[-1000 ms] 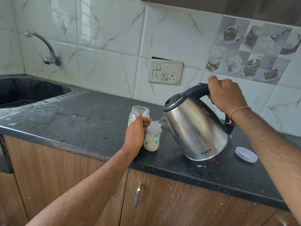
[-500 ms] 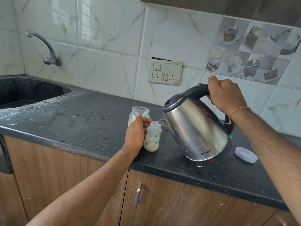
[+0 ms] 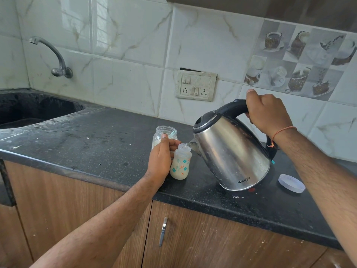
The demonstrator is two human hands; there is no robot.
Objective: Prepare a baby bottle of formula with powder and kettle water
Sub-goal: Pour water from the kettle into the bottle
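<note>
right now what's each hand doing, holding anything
Left hand: fingers curled round the bottle, steadying it on the counter.
Right hand: gripping the handle of the tilted kettle, spout at the bottle's mouth.

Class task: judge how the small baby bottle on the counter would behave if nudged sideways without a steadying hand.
The baby bottle is narrow and upright, so it would probably tip. It looks mostly full, so some weight may resist a light nudge. Its top is open, so it would likely spill; the left hand steadying it fits that.
</note>
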